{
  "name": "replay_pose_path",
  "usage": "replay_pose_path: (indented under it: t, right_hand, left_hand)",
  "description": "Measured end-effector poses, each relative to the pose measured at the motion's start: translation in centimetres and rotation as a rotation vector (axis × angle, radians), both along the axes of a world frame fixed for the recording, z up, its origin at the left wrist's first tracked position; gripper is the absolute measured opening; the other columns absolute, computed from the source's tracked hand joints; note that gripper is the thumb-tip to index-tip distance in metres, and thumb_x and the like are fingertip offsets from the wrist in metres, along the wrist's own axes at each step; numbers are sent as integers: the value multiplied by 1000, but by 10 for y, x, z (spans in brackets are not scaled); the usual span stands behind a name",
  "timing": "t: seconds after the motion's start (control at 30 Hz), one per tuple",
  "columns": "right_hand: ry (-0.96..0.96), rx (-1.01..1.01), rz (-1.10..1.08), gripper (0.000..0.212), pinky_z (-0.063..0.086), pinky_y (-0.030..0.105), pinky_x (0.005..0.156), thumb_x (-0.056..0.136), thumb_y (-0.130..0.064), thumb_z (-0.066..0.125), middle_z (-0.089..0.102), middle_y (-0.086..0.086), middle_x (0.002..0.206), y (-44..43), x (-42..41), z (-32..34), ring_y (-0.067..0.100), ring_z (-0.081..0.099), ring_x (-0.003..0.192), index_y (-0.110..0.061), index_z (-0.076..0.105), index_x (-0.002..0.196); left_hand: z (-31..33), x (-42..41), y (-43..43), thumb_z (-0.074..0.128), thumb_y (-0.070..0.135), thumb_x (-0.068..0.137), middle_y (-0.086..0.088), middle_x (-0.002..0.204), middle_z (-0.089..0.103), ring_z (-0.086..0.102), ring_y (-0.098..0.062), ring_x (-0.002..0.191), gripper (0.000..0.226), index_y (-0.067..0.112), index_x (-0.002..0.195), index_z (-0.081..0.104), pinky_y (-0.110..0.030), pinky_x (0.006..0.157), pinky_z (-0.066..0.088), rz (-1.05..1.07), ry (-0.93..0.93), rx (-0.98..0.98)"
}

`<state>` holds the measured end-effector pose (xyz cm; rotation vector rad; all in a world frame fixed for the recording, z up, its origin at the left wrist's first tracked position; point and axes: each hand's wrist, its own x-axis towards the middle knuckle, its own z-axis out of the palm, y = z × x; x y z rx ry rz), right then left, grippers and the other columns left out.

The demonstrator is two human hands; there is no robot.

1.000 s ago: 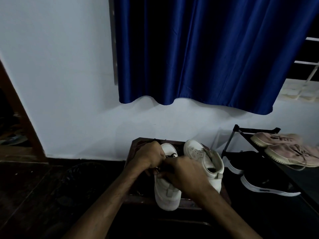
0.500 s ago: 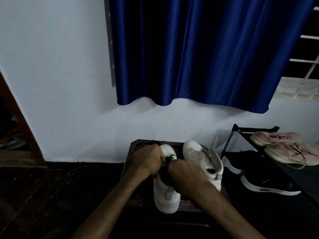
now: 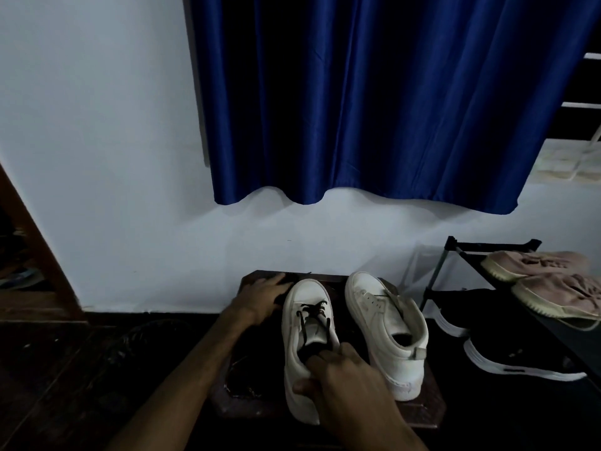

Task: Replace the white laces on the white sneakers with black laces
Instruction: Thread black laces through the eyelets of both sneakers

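Two white sneakers stand side by side on a small dark wooden table (image 3: 419,415). The left sneaker (image 3: 302,356) has a black lace (image 3: 313,317) threaded through its lowest eyelets, the ends trailing toward the heel. My right hand (image 3: 344,379) grips this sneaker's heel, fingers inside the collar and thumb on the outer side. The right sneaker (image 3: 387,327) shows no lace. My left hand (image 3: 263,297) lies with straight fingers on the table's far left part, beside the left sneaker's toe, over something dark that I cannot make out.
A black shoe rack (image 3: 494,252) stands at the right with pink sneakers (image 3: 549,281) on top and black sneakers (image 3: 517,356) below. A white wall and a blue curtain (image 3: 374,102) are behind. The floor is dark; a wooden frame (image 3: 42,255) is at the left.
Both hands have left the lacing area. My left hand moved out to the table's far left, and my right hand dropped back to the left sneaker's heel, uncovering the black lace.
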<state>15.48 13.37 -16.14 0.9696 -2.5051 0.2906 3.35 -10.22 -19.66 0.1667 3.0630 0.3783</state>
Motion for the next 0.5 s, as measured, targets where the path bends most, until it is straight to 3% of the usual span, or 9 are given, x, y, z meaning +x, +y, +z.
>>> replay_pose_path:
  t: [0.1, 0.23, 0.3, 0.37, 0.43, 0.5]
  right_hand:
    - [-48, 6, -26, 39, 40, 19, 33, 64, -63, 34, 57, -19, 62, 0, 0, -1, 6, 59, 62, -29, 54, 67]
    - [-165, 61, -45, 38, 41, 16, 37, 67, -61, 35, 58, -18, 63, -4, 0, 4, 8, 59, 63, -28, 55, 64]
    - [-260, 106, -14, 34, 50, 21, 57, 79, -55, 42, 64, -13, 81, -7, -1, 14, 15, 60, 83, -25, 60, 77]
    - [-379, 135, 35, 31, 47, 33, 85, 91, -47, 47, 63, -2, 109, -12, -6, 18, 24, 49, 109, -21, 59, 99]
    - [-383, 110, 69, 29, 44, 37, 89, 93, -43, 49, 62, 5, 113, -22, -13, 19, 30, 46, 112, -16, 57, 102]
    - [-361, 107, 74, 30, 44, 40, 87, 95, -40, 48, 63, 11, 110, -38, -17, 23, 35, 49, 109, -13, 58, 102]
  left_hand:
    - [-7, -5, -6, 68, 19, 85, -7, 128, 60, 53, -27, 121, 44, 21, 128, 63, -33, 104, 39, 57, 94, 65]
    - [-7, 7, -7, 74, 8, 81, -8, 109, 68, 63, -23, 100, 25, 10, 106, 74, -22, 84, 42, 267, 256, 321]
    - [-2, 13, -10, 76, 5, 79, -10, 102, 72, 67, -24, 93, 22, 6, 101, 75, -22, 81, 45, 432, 361, 509]
    - [13, 19, -13, 77, 5, 78, -9, 87, 74, 69, -24, 81, 16, 7, 94, 76, -26, 77, 51, 520, 481, 640]
    - [35, 24, -10, 76, 5, 79, -3, 77, 72, 66, -18, 68, 11, 9, 90, 76, -23, 69, 52, 506, 556, 718]
    - [59, 30, -1, 76, 5, 80, 2, 76, 70, 62, -10, 65, 11, 10, 90, 75, -7, 62, 45, 450, 590, 759]
